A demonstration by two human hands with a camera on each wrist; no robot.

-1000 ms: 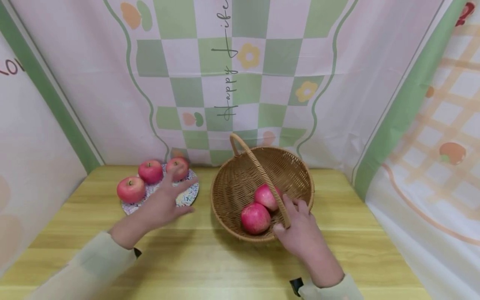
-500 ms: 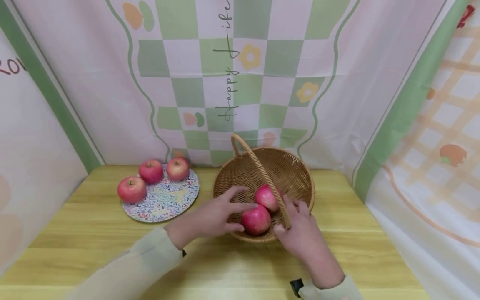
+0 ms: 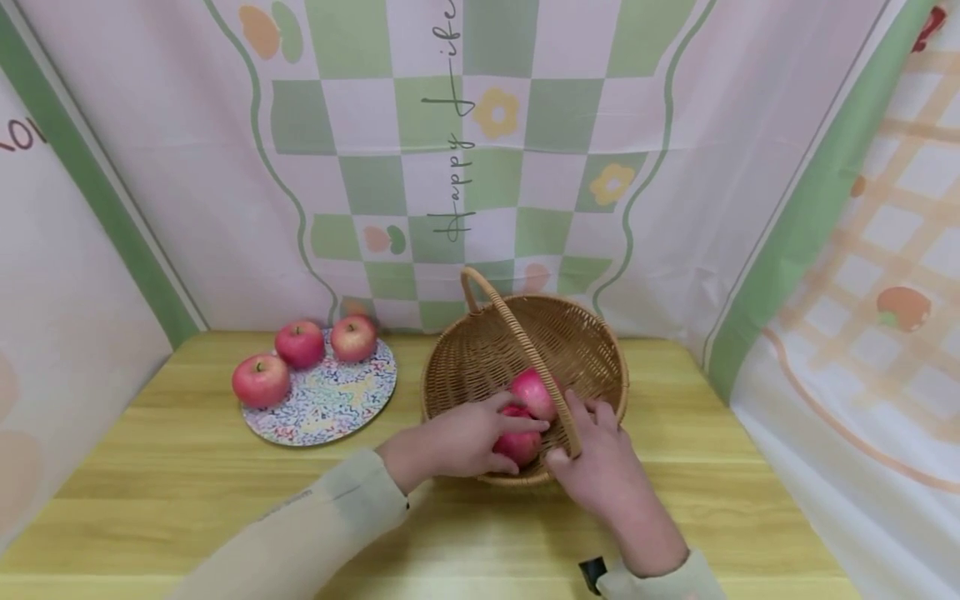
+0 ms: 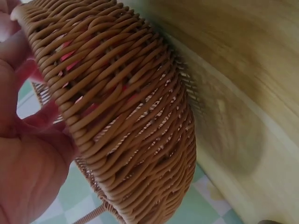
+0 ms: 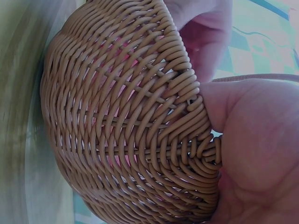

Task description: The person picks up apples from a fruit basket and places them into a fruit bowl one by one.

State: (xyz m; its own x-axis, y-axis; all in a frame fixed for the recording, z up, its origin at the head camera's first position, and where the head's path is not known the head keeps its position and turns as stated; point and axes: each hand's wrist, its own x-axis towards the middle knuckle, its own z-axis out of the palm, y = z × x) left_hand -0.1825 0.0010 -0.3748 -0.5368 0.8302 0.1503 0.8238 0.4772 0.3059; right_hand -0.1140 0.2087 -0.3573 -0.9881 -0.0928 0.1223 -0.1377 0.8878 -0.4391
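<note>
A brown wicker basket (image 3: 577, 333) with an arched handle (image 3: 517, 333) holds two red apples. My left hand (image 3: 465, 437) reaches over the near left rim, its fingers and thumb around the nearer apple (image 3: 521, 450). The other apple (image 3: 532, 392) lies just behind it, partly covered by the handle. At the basket's near right, my right hand (image 3: 603, 467) grips the foot of the handle and the rim. The left wrist view shows the left hand (image 4: 28, 168) at the rim, with red showing through the weave. In the right wrist view, the right hand (image 5: 261, 144) presses against the wicker.
To the left, a round patterned plate (image 3: 337, 404) bears three apples, one at its left edge (image 3: 261, 382) and two along its back (image 3: 300, 344). The wooden table (image 3: 187, 500) meets a checked curtain (image 3: 427, 192) at the back, with more cloth on both sides.
My left hand has moved right from above the plate into the basket and closed around the nearer apple. My right hand stays on the basket.
</note>
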